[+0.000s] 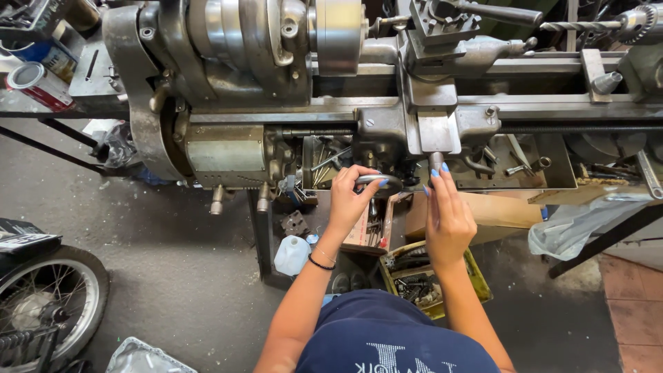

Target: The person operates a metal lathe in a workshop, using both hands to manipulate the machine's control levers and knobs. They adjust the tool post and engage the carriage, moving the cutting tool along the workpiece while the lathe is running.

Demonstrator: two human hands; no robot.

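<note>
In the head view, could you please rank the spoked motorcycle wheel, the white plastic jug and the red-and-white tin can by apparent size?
1. Spoked motorcycle wheel, though partly cropped and lower down.
2. and 3. White plastic jug and red-and-white tin can look alike, so unranked.

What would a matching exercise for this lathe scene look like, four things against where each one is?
Things:
1. left hand
2. right hand
3. white plastic jug
4. spoked wheel

Places:
A. on the floor under the lathe
B. at the lower left edge
C. gripping the round handwheel
D. fingers on the upright crank handle

Pairs: 1-C, 2-D, 3-A, 4-B
</note>
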